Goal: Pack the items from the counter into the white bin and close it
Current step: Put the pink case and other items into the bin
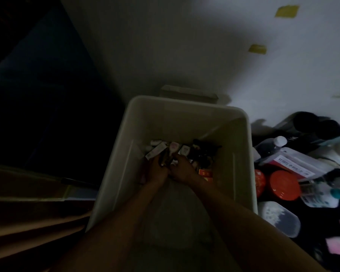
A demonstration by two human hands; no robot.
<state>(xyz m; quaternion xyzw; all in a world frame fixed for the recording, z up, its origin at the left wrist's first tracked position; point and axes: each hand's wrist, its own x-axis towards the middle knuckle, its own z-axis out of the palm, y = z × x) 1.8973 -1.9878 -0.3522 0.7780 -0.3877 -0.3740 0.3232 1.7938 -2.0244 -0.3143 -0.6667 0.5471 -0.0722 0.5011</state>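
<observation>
The white bin (241, 146) stands open in the middle of the dim view. Both my arms reach down into it. My left hand (157, 169) and my right hand (182, 168) are close together at the bin's bottom, among several small packets and boxes (165, 149). My left hand's fingers curl round a small dark item (164, 160); what it is cannot be made out. My right hand's fingers are bent over the pile, and I cannot tell whether they hold anything. A small red box (205, 173) lies just right of my right hand.
On the dark counter right of the bin lie two red-lidded jars (283, 185), a bottle with a white cap (271, 146), a labelled box (294, 163), a clear lidded container (281, 218) and pink items (338, 245). A white wall rises behind. Dark furniture stands at the left.
</observation>
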